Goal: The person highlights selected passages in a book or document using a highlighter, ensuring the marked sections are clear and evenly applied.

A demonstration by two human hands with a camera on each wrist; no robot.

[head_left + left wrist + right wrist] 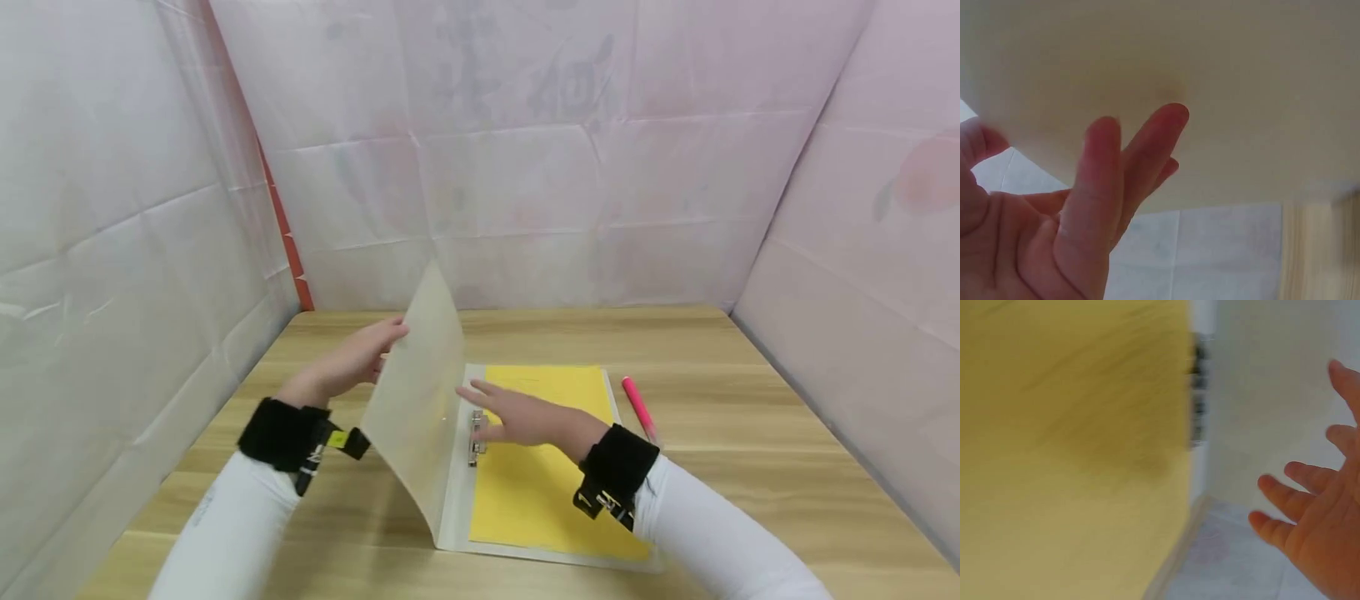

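- A translucent plastic folder [450, 467] is seen lying near the middle of a wooden table [750, 433], with its spine running away from the viewer.
- The front cover [416, 400] is raised to nearly upright, and it leans slightly to the left.
- Yellow paper [547, 492] is held inside, filling the lower leaf, and a metal clip [477, 437] is fixed along the paper's left edge.
- The cover is touched from its outer side by the left hand [352, 362]; the fingers [1147, 156] are kept straight and close together against the plastic, not curled round it.
- The right hand [525, 417] is spread flat, fingers apart, over the clip and the paper's left margin; whether it presses down or only hovers cannot be told.
- By judgement, the cover is best supported near its free edge, so that the thin sheet is not bent, and the lower leaf kept pinned so that the folder is not dragged sideways.
- A pink pen [639, 407] is seen just beside the folder's right edge.
- The table is enclosed on three sides by pale sheeting [525, 167].
- Black straps are worn on both wrists, over white sleeves.
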